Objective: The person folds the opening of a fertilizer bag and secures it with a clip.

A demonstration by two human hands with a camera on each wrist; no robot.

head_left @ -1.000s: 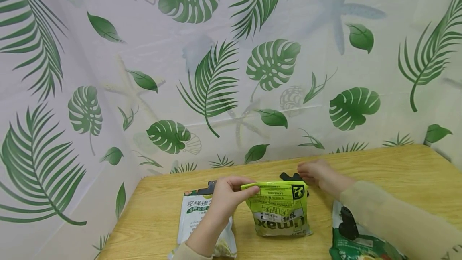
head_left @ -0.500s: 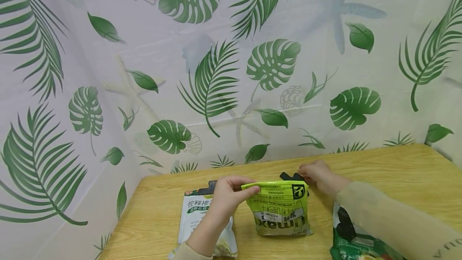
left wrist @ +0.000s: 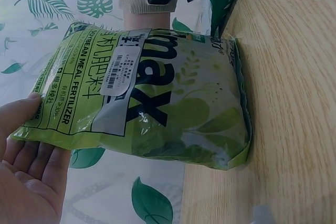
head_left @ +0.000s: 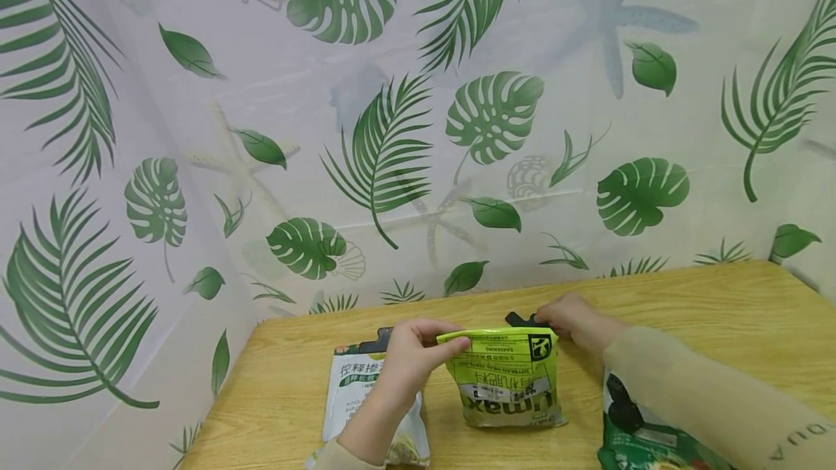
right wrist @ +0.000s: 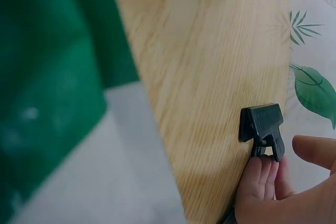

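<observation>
My left hand (head_left: 411, 354) pinches the top edge of a yellow-green soybean meal fertilizer bag (head_left: 506, 383) between thumb and fingers. The bag stands upright on the table, its print upside down in the head view. Behind it, my right hand (head_left: 575, 319) is at a black clip (head_left: 522, 320) on the table. The right wrist view shows the fingertips touching the handle end of the clip (right wrist: 262, 124), with the thumb (right wrist: 315, 150) held apart from it. The left wrist view shows the bag (left wrist: 157, 98) from the side, with the left hand (left wrist: 31, 171) at its top.
A white fertilizer bag (head_left: 346, 397) lies left on the wooden table (head_left: 705, 310), with a black clip (head_left: 375, 339) at its top. A green bag (head_left: 653, 444) with a black clip (head_left: 623, 403) lies at right, partly under the right sleeve. A leaf-printed sheet (head_left: 392, 129) hangs behind.
My right hand has shifted slightly left onto the black clip behind the bag. The left hand and the yellow-green bag have stayed in place.
</observation>
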